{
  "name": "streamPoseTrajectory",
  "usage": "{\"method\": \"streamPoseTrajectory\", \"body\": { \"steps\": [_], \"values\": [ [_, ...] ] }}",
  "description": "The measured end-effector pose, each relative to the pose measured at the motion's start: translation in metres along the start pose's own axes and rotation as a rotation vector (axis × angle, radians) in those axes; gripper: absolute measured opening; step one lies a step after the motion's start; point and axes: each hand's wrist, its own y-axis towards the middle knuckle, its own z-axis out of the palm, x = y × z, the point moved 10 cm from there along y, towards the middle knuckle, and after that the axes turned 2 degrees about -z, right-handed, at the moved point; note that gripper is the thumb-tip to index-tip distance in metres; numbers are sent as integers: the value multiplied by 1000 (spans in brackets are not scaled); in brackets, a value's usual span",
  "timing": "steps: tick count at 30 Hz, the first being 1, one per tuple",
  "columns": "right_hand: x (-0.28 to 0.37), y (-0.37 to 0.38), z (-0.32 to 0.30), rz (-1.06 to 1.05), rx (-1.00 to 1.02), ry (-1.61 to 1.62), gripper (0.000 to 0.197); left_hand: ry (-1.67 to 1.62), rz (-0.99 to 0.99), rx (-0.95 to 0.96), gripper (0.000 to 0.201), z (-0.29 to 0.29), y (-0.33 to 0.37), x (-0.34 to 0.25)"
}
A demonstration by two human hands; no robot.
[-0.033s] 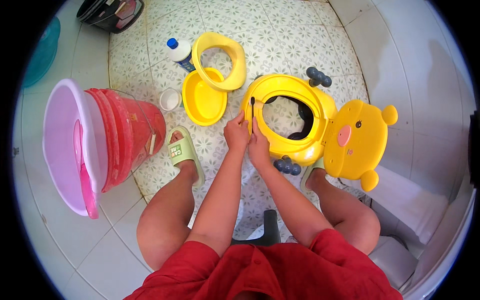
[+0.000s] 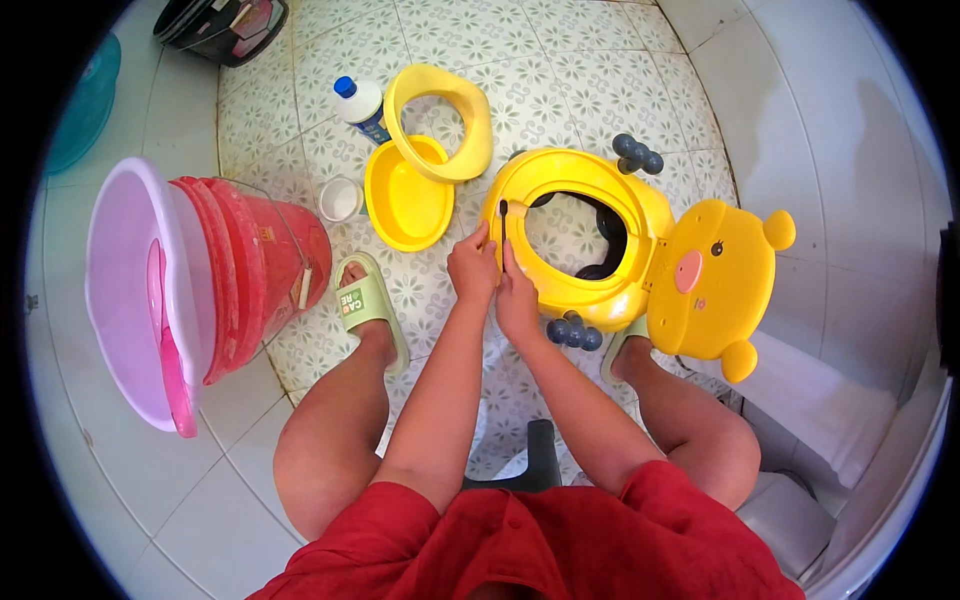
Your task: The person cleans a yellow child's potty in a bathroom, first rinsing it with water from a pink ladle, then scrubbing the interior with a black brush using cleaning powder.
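A yellow child's potty (image 2: 646,200) stands on the floor in front of me, its middle an open hole through which tiles show. Its animal-face lid (image 2: 728,290) is folded out to the right. My left hand (image 2: 472,266) grips the near left rim of the potty, fingers closed. Beside it, my right hand (image 2: 517,300) is closed on a thin black toothbrush (image 2: 504,228), whose head lies against the potty's left inner rim. Most of the handle is hidden by the fingers.
Left of the potty are a yellow bowl (image 2: 408,205), a yellow seat ring (image 2: 470,120) leaning on it, a white bottle with blue cap (image 2: 358,103) and a white cup (image 2: 340,199). A red bucket (image 2: 250,270) with a lilac basin (image 2: 130,290) stands left.
The toothbrush and my right hand have shifted very slightly toward me along the rim. My left hand and the potty have stayed in place.
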Motion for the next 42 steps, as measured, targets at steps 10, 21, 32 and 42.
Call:
{"method": "streamPoseTrajectory", "body": {
  "steps": [10,21,32,42],
  "values": [
    [-1,-14,10,11,-7,129,55,-60,-62,0,40,-2,1,7],
    [18,18,-13,-40,-126,91,58,-36,-76,28,38,4,1,6],
    [1,-30,7,-190,-57,9,56,-30,-84,-2,31,-2,1,0],
    [13,22,-18,-28,-119,46,53,-20,-73,-5,31,2,1,-2]
  ]
}}
